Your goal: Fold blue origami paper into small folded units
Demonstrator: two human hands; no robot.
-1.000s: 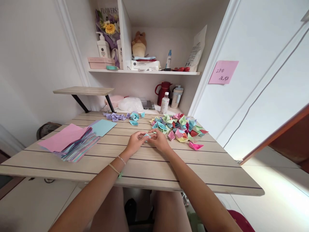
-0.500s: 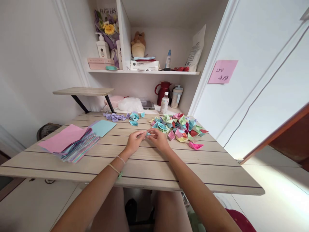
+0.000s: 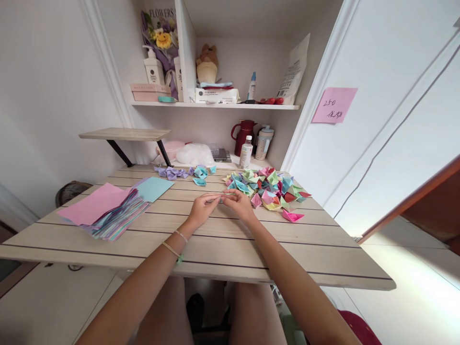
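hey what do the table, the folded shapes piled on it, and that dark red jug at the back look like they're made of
Table: looks like pale wood planks or a wood-look laminate, matte, with grain and dark seams between boards.
Folded shapes: thin coloured paper, matte, with sharp creases, like the flat sheet stack.
Dark red jug: probably plastic or coated metal, smooth and slightly glossy; too small to tell which.

paper stack (image 3: 108, 211) left, folded pile (image 3: 268, 189) right

Matt pale wood-grain table (image 3: 215, 239), matt coloured paper sheets (image 3: 108, 211), creased folded paper pieces (image 3: 269, 189), glossy red jug (image 3: 244, 138)
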